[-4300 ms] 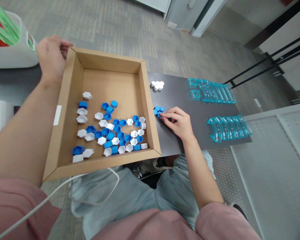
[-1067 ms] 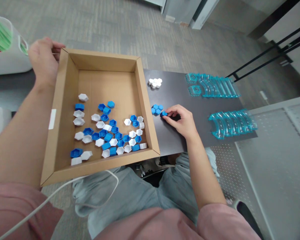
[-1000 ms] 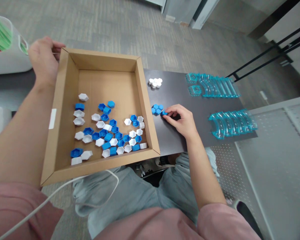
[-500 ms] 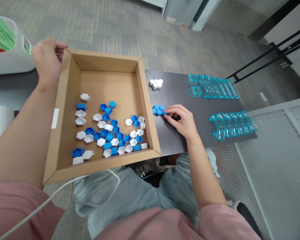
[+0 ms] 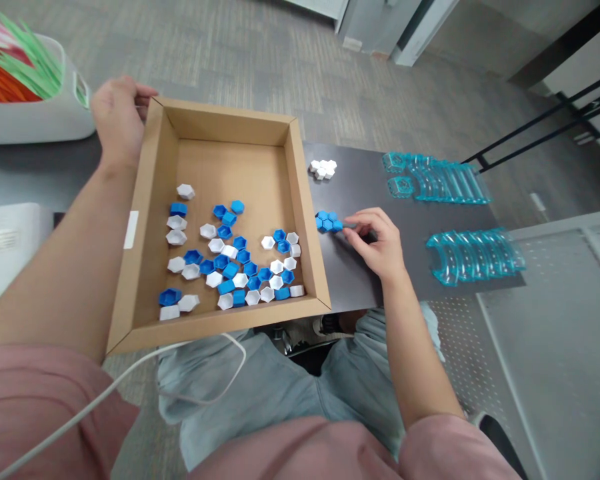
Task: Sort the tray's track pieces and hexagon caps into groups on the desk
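Note:
My left hand [image 5: 117, 117] grips the far left corner of a shallow cardboard box [image 5: 150, 167] and holds it up. Several blue and white hexagon caps [image 5: 235, 263] lie loose in the box. My right hand [image 5: 377, 240] rests on the dark table [image 5: 360, 280], its fingertips pinched at the right edge of a small cluster of blue hexagon caps [image 5: 329, 221]. A small cluster of white hexagon caps [image 5: 323, 169] sits farther back on the table.
Two rows of clear turquoise curved pieces lie on the table's right side, the far row [image 5: 437, 183] and the near row [image 5: 475, 257]. A white bin [image 5: 35, 117] with green and orange strips stands at far left. A white cable [image 5: 130, 373] crosses my lap.
My right hand has pushed a blue cap leftward against the blue cluster, which has grown since the oldest frame. My left hand keeps its grip on the box. The camera shifted slightly.

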Motion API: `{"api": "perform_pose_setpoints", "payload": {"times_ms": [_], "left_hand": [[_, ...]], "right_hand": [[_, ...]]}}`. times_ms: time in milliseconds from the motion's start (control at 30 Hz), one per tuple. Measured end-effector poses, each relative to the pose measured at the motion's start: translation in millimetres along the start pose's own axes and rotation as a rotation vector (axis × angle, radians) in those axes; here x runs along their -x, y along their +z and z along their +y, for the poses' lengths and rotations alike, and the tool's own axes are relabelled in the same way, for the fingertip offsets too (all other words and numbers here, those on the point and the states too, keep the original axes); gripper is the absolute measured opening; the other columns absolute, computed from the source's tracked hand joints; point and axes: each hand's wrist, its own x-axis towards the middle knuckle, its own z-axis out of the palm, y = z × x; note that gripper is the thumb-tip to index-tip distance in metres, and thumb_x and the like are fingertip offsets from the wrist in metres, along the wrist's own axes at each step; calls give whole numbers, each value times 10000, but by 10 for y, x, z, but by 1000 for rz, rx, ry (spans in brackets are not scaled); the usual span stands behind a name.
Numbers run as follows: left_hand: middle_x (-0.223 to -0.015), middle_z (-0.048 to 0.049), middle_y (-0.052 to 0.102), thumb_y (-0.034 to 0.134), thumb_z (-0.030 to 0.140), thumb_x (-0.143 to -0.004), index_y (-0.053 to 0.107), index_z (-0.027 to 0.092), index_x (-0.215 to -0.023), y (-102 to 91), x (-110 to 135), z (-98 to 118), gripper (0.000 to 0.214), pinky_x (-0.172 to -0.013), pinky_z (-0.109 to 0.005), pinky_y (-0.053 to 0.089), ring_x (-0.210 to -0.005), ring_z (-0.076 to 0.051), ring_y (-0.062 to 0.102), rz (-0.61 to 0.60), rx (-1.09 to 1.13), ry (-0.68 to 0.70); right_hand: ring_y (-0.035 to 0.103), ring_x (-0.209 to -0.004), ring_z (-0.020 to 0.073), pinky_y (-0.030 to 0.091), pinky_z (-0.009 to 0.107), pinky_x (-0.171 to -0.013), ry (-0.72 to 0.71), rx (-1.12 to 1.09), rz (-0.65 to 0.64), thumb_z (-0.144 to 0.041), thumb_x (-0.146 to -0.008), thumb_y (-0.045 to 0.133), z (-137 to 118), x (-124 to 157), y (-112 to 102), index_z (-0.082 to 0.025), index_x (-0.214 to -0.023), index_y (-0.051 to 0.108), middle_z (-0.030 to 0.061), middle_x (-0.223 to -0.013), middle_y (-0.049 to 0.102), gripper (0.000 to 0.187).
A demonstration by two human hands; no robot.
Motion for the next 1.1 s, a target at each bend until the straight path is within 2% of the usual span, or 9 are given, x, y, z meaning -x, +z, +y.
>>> {"api": "perform_pose_setpoints", "payload": {"times_ms": [67, 133, 233, 333, 500, 700, 867, 967, 1100], "left_hand": [[-760, -60, 583, 420, 65, -1160, 671, 166, -740, 20, 29, 29, 499, -742, -295, 450, -753, -158, 510, 2, 20, -15], [-733, -48, 571, 419, 49, -1160, 662, 167, -721, 41, 38, 49, 516, -717, -290, 419, -731, -148, 496, 3, 26, -35], [-708, -33, 570, 423, 34, -1153, 659, 161, -710, 70, 31, 55, 518, -715, -298, 389, -718, -143, 494, 9, 54, -26], [-697, -36, 562, 395, 37, -1172, 650, 161, -690, 87, 40, 60, 559, -712, -322, 356, -702, -146, 480, 36, 74, -30], [-690, -25, 577, 418, 39, -1192, 663, 176, -707, 52, 74, 66, 560, -738, -318, 357, -723, -147, 497, -9, 82, -33], [-705, -17, 572, 429, 54, -1198, 665, 165, -740, 37, 57, 31, 527, -757, -308, 375, -720, -124, 493, -27, 111, -39], [-691, -15, 560, 437, 45, -1169, 660, 180, -720, 60, 80, 51, 519, -727, -302, 362, -723, -143, 463, -13, 111, -25], [-740, -35, 579, 437, 82, -1174, 657, 192, -731, 55, 102, 75, 507, -762, -315, 398, -759, -164, 482, -3, 66, -30], [-787, -48, 572, 447, 88, -1147, 666, 176, -760, 46, 114, 75, 453, -832, -319, 443, -794, -173, 513, 10, 28, -37]], "right_hand": [[656, -782, 195, 588, 400, -741, -24, -17, 55, -364, -1034, 794, -138, -32, -20, -296, -1068, 827, 35, -1037, 783, 83], [664, -823, 207, 568, 403, -780, -76, -21, 31, -349, -1066, 760, -383, -117, -25, -306, -1118, 823, 26, -1022, 779, 92], [678, -919, 236, 520, 420, -869, -199, 91, -210, -362, -1092, 740, -849, -338, 52, -301, -1236, 815, 36, -1060, 798, 174], [671, -1020, 273, 450, 434, -924, -322, 316, -460, -299, -1101, 708, -1184, -574, 265, -257, -1186, 824, 72, -1109, 815, 149], [641, -996, 307, 430, 469, -969, -411, 525, -570, -207, -997, 832, -1174, -745, 641, -232, -938, 814, 93, -946, 782, 67], [666, -951, 309, 442, 503, -1025, -350, 408, -581, -278, -952, 922, -1097, -805, 687, -248, -907, 755, 52, -832, 733, 176], [706, -951, 266, 470, 461, -979, -258, 257, -614, -303, -992, 834, -1223, -888, 455, -258, -1077, 803, 32, -945, 791, 100], [704, -907, 215, 518, 405, -879, -153, 44, -603, -334, -1071, 726, -1204, -899, 95, -295, -1204, 843, 16, -1042, 810, 181], [701, -905, 219, 578, 403, -828, 41, -140, -444, -475, -1080, 751, -905, -825, -410, -292, -1157, 866, 40, -1058, 797, 230]]}}
